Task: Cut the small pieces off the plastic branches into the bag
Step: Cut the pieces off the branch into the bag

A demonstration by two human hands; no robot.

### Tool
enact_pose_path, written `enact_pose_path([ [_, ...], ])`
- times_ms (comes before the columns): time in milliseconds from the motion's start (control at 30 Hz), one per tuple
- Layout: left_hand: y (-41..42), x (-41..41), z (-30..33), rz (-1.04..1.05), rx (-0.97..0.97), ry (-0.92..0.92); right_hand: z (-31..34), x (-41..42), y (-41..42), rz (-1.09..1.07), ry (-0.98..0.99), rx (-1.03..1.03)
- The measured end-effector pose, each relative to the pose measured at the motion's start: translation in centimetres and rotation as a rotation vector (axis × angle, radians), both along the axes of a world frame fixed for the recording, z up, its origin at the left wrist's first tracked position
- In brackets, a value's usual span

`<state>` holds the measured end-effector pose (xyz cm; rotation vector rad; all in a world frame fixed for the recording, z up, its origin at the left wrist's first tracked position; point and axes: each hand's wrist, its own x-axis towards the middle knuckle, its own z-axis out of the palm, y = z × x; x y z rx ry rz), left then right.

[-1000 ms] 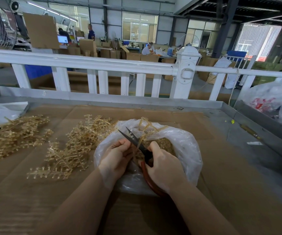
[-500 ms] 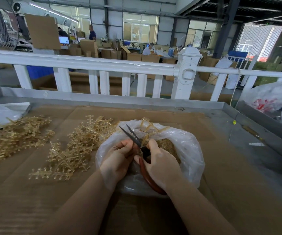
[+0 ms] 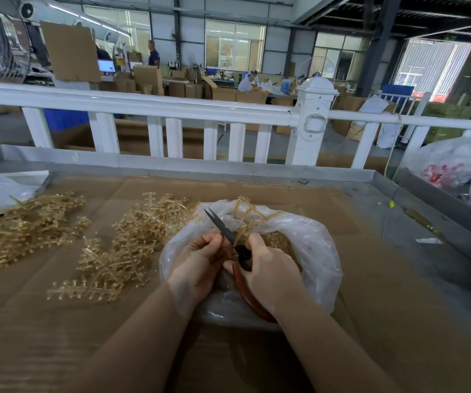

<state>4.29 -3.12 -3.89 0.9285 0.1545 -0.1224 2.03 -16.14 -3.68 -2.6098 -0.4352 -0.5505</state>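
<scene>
Both hands over bag (image 3: 308, 251): left hand (image 3: 197, 265) pinches branch (image 3: 245, 219), right hand (image 3: 268, 276) grips scissors (image 3: 223, 225).

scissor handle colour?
Reddish-brown handles on the scissors, gripped by the right hand; head view.

1. Branches (image 3: 132, 245), left of centre: translucent golden amber.
2. Bag (image 3: 311, 251), centre: cloudy clear white.
3. Scissors (image 3: 230, 239): dark blades, reddish-brown handle.
4. Cardboard (image 3: 370, 321): plain brown.
5. Fence (image 3: 155, 107), upper frame: white.

Daylight pours through the windows (image 3: 234, 46) at twelve o'clock, glaring at two; railing (image 3: 143, 104) bows from wide-angle distortion.
</scene>
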Motion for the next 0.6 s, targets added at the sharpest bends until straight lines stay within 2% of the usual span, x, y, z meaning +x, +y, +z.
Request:
enact_pose_path([
  [233, -0.8, 0.8, 2.3, 0.086, 0.168, -0.095, 1.1, -0.5, -0.2, -0.026, -0.161, 0.077],
  [433, -1.9, 3.4, 6.0, 0.184, 0.056, -0.082, 2.4, -0.6, -0.8, -0.045, -0.11, 0.184],
  [600, -2.4, 5.4, 6.3, 0.237, -0.007, -0.044, 1.9, -0.2, -1.7, -0.064, -0.01, 0.24],
])
